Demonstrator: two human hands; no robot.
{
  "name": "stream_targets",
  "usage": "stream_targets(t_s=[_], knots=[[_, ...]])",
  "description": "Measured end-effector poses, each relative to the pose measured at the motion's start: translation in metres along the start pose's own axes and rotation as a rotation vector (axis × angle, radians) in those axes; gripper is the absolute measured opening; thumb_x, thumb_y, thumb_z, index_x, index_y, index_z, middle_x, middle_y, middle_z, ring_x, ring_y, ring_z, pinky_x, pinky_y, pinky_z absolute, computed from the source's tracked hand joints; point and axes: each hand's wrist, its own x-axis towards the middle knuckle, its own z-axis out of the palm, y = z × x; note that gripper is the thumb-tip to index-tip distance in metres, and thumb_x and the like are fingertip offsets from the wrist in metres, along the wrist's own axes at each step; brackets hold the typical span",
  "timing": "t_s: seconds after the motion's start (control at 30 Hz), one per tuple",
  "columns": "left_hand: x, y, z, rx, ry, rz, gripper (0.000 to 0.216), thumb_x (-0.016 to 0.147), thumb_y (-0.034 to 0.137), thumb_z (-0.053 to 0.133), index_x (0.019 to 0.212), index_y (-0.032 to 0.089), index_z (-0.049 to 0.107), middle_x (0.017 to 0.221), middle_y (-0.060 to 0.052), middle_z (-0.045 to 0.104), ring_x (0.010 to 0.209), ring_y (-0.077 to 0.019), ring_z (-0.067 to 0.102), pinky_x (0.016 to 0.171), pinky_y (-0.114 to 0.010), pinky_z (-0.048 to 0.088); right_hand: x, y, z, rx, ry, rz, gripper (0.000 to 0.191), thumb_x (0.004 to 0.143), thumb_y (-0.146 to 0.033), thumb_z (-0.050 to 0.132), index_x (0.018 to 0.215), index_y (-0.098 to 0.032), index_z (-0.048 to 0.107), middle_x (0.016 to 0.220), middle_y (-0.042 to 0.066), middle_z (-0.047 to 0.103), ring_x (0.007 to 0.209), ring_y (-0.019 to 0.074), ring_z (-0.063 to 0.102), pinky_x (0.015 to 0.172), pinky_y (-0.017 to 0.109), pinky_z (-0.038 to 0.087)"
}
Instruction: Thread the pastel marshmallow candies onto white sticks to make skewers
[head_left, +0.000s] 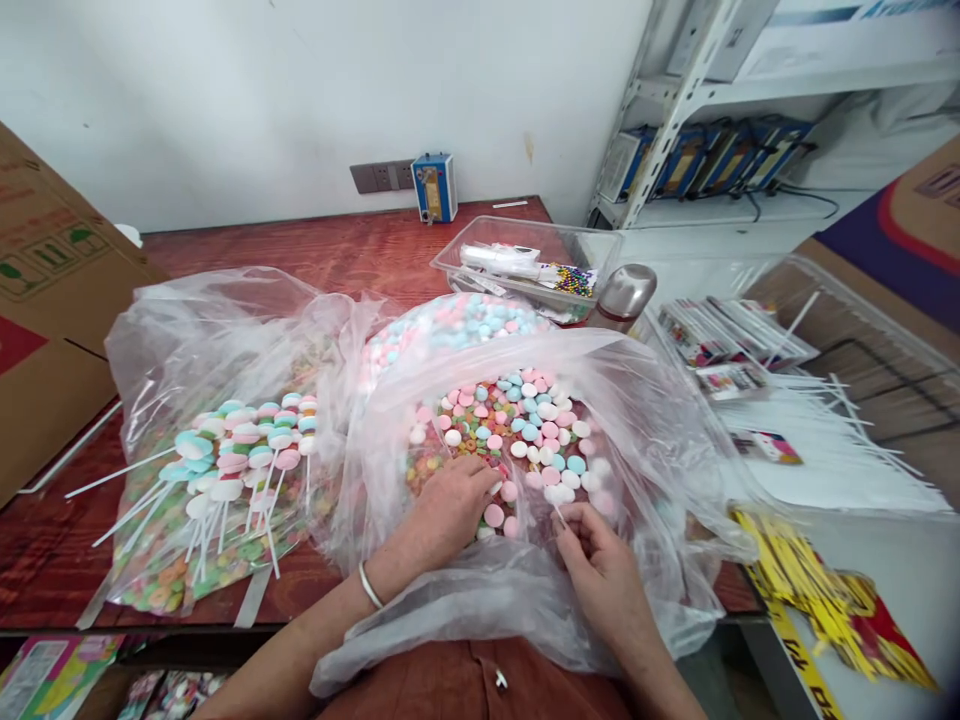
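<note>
A big clear plastic bag (645, 440) lies open in front of me, filled with pink, white and blue candy discs (536, 430) and small coloured ring candies. My left hand (450, 505) reaches into the bag, fingers curled down on the candies; whether it grips one I cannot tell. My right hand (592, 545) pinches a thin white stick (559, 515) at the bag's near edge. To the left, finished candy lollipops (240, 455) on white sticks lie on another plastic bag (187, 330).
The red wooden table (337, 250) carries a clear tray (525, 265) with sticks and beads, and a steel bottle (622, 295). A cardboard box (45, 300) stands at left. A clear bin (825, 440) of white sticks and packets sits at right, below metal shelving (675, 110).
</note>
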Motion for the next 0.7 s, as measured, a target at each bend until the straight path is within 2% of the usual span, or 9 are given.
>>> stream_targets(t_s=[0.2,0.3,0.4,0.57,0.63,0.7], knots=[[-0.006,-0.007,-0.005,-0.052,0.073,-0.009,0.016,0.094,0.015,0.046,0.098,0.018,0.061,0.097,-0.007,0.063,0.092,-0.0205,0.06,0.08,-0.033,0.048,0.012,-0.018,0.002,-0.067,0.033,-0.041,0.025,0.089,-0.036,0.048,0.081,-0.018,0.064,0.07,0.001,0.065,0.063,0.0163,0.056,0.06,0.025,0.042],[-0.015,-0.005,-0.006,-0.058,0.0,0.023,0.016,0.09,0.011,0.046,0.095,0.018,0.06,0.094,-0.006,0.062,0.087,-0.019,0.06,0.076,-0.031,0.049,0.016,-0.016,0.005,-0.052,0.01,-0.032,0.028,0.091,-0.037,0.046,0.079,-0.018,0.062,0.068,0.0,0.062,0.062,0.0159,0.054,0.059,0.025,0.041],[-0.021,-0.004,0.0,-0.078,-0.084,0.057,0.021,0.086,0.008,0.048,0.1,0.017,0.062,0.101,-0.008,0.063,0.093,-0.0209,0.061,0.078,-0.032,0.051,0.016,-0.012,0.008,-0.057,-0.006,-0.024,0.028,0.092,-0.037,0.046,0.077,-0.019,0.061,0.066,-0.001,0.06,0.062,0.0154,0.053,0.059,0.025,0.04],[-0.02,-0.003,0.01,-0.159,-0.1,0.029,0.026,0.089,0.009,0.045,0.102,0.019,0.066,0.101,-0.008,0.066,0.095,-0.0204,0.062,0.081,-0.031,0.051,0.013,-0.012,0.009,-0.054,0.005,-0.032,0.029,0.093,-0.038,0.047,0.076,-0.019,0.061,0.062,-0.003,0.057,0.06,0.015,0.051,0.058,0.025,0.04],[-0.017,-0.004,0.012,-0.154,-0.107,-0.004,0.025,0.088,0.01,0.05,0.104,0.019,0.066,0.098,-0.007,0.065,0.093,-0.0203,0.062,0.079,-0.031,0.051,0.011,-0.013,0.008,-0.028,0.016,-0.036,0.03,0.095,-0.041,0.045,0.085,-0.019,0.063,0.069,-0.001,0.061,0.065,0.0165,0.055,0.06,0.026,0.043],[-0.016,-0.004,0.015,-0.139,-0.125,-0.031,0.024,0.084,0.011,0.056,0.105,0.02,0.066,0.097,-0.006,0.065,0.092,-0.0207,0.062,0.079,-0.031,0.051,0.009,-0.013,0.006,-0.005,0.056,-0.035,0.032,0.097,-0.043,0.042,0.105,-0.019,0.062,0.084,0.003,0.068,0.076,0.0193,0.061,0.067,0.028,0.047]])
